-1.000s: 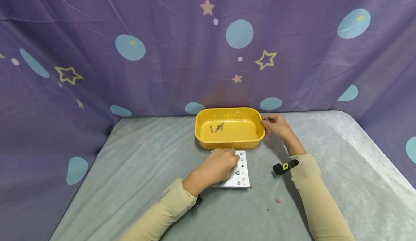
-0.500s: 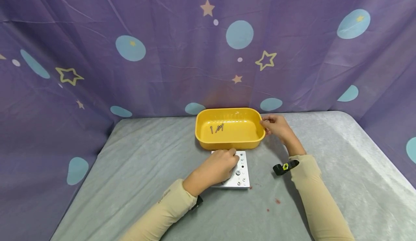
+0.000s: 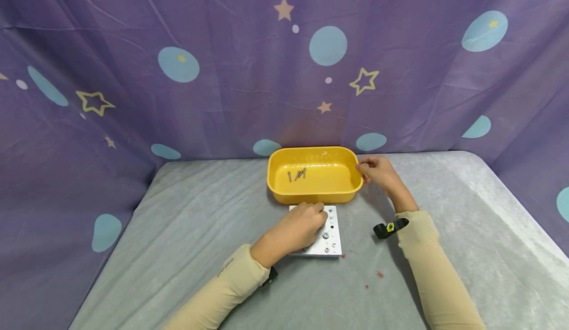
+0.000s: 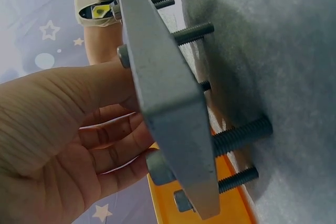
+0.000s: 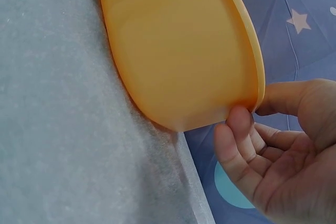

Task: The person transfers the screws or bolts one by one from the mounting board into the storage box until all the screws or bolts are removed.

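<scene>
A metal plate set with several bolts lies in front of the yellow tray in the head view. Threaded bolt shanks stick out of its underside in the left wrist view. My left hand is over the plate, its fingers curled down among the bolt heads. It appears to pinch a bolt near the far edge; the fingertips and that bolt are hidden. My right hand grips the tray's right end at the rim, with thumb and fingers on either side of the wall.
Several small screws lie in the left half of the tray. A grey cloth covers the table. Behind it hangs a purple curtain with stars and blue spots. Small red marks show on the cloth.
</scene>
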